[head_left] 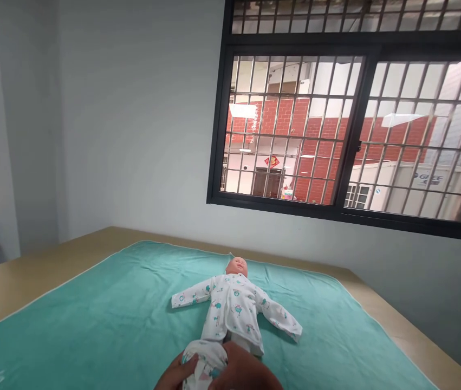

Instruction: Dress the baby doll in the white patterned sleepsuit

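Observation:
A baby doll [237,266] lies on its back, its head toward the wall. It wears a white printed long-sleeved top [236,309] with the sleeves spread out to both sides. At the bottom of the view, near the doll's lower end, is a bunched white printed garment [203,355] with the same kind of pattern. My left hand [176,374] grips its left side, thumb on top. My right hand [248,371] closes on its right side and covers part of it. The doll's legs are mostly hidden by my hands and the cloth.
A green blanket [104,314] with a pale edge lies under the doll, slightly wrinkled. It covers much of a tan table [71,249]. Behind stand a pale wall [141,119] and a dark-framed window [214,195] with metal bars.

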`<state>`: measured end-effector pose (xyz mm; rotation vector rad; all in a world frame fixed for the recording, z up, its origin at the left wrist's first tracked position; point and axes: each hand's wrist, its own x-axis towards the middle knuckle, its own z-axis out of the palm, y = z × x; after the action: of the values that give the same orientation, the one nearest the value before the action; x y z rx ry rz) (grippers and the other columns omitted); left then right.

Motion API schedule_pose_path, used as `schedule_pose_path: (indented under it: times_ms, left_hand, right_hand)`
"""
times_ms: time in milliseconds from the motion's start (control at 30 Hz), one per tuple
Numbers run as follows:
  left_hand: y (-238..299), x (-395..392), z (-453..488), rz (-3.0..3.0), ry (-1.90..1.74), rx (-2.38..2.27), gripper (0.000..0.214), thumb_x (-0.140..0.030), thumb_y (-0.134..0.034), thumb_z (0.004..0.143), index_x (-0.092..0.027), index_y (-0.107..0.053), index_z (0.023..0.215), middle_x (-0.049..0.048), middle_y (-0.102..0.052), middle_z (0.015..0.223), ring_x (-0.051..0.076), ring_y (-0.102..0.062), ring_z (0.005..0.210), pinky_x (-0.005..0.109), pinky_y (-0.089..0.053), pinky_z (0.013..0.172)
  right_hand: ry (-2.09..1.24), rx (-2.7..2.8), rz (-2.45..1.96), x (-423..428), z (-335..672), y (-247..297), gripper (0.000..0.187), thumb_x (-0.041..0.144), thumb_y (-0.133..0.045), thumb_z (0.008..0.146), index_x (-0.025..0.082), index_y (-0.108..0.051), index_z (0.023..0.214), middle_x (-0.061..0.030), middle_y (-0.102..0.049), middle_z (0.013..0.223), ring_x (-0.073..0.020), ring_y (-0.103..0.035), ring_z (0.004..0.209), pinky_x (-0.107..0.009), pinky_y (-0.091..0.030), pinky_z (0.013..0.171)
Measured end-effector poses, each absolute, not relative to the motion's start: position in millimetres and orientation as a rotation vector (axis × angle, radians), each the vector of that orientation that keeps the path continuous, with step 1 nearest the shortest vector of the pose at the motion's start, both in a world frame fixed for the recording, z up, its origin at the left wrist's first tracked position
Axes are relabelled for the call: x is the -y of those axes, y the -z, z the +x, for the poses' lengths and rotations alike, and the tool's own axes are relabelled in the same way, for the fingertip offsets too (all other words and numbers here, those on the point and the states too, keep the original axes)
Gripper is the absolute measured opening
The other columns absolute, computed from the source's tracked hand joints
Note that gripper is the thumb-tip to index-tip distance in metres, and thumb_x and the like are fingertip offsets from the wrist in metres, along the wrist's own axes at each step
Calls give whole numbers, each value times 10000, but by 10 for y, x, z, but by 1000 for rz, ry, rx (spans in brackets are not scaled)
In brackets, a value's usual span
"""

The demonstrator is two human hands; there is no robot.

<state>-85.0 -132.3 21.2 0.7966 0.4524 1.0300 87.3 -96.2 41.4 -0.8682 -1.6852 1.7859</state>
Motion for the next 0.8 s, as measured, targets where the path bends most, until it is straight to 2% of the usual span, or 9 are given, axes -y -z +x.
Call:
schedule_pose_path:
  times_ms: [200, 300, 367, 500, 633, 733, 800]
  left_hand:
    - [-354, 1402, -835, 945, -1012, -482, 563, -461, -705, 749, -102, -646, 1178, 167, -697, 1056, 331, -633, 1031, 456, -432, 975]
    - [-398, 1383, -823, 1206, -988, -585, 719, -293, -830, 598, -167, -592, 1264, 110, -663, 1187, 329, -587, 1104, 438, -429, 991]
    - [-395, 1353, -791, 1344, -1006, -713, 763, -146, -808, 540, -204, -589, 1269, 69, -644, 1237, 322, -566, 1131, 414, -423, 1006]
    - [-298, 1295, -731, 1331, -1108, -915, 529, -142, -664, 616, -149, -664, 1145, 74, -707, 1097, 307, -611, 1028, 385, -453, 943]
    - [-243, 1313, -768, 1192, -1210, -987, 463, -130, -579, 618, -124, -682, 1069, 60, -730, 961, 263, -628, 917, 349, -467, 865]
    - [-290, 1377, -808, 1111, -1226, -983, 460, -114, -552, 606, -135, -692, 1044, 48, -730, 911, 240, -627, 864, 330, -465, 816]
    - [-342, 1429, -809, 1020, -1203, -894, 499, -109, -549, 586, -137, -688, 1064, 55, -730, 913, 247, -634, 883, 333, -465, 820]
  right_hand:
    - [-1717, 1384, -916, 794, 817, -200, 289, 274, -745, 517, 147, -730, 777, -31, -686, 727, -202, -607, 725, -340, -468, 757]
    - [-1594, 1369, -986, 704, 828, -99, 231, 252, -678, 560, 165, -712, 772, -28, -686, 743, -207, -601, 746, -344, -465, 767]
    - [-1521, 1397, -1043, 680, 835, -69, 230, 246, -658, 574, 169, -708, 785, -28, -690, 746, -214, -600, 753, -348, -463, 769]
    - [-1516, 1491, -1011, 740, 870, -141, 266, 315, -679, 627, 175, -721, 849, -42, -707, 798, -233, -611, 815, -349, -470, 790]
    - [-1690, 1755, -763, 891, 944, -358, 409, 425, -748, 631, 207, -728, 976, -20, -717, 910, -234, -626, 886, -336, -467, 845]
    - [-1766, 1830, -713, 973, 959, -461, 463, 344, -821, 564, 229, -731, 1004, -1, -719, 957, -224, -631, 888, -314, -462, 847]
    - [-1773, 1774, -741, 980, 940, -452, 435, 285, -814, 571, 232, -736, 995, -3, -722, 960, -218, -633, 879, -309, -466, 837]
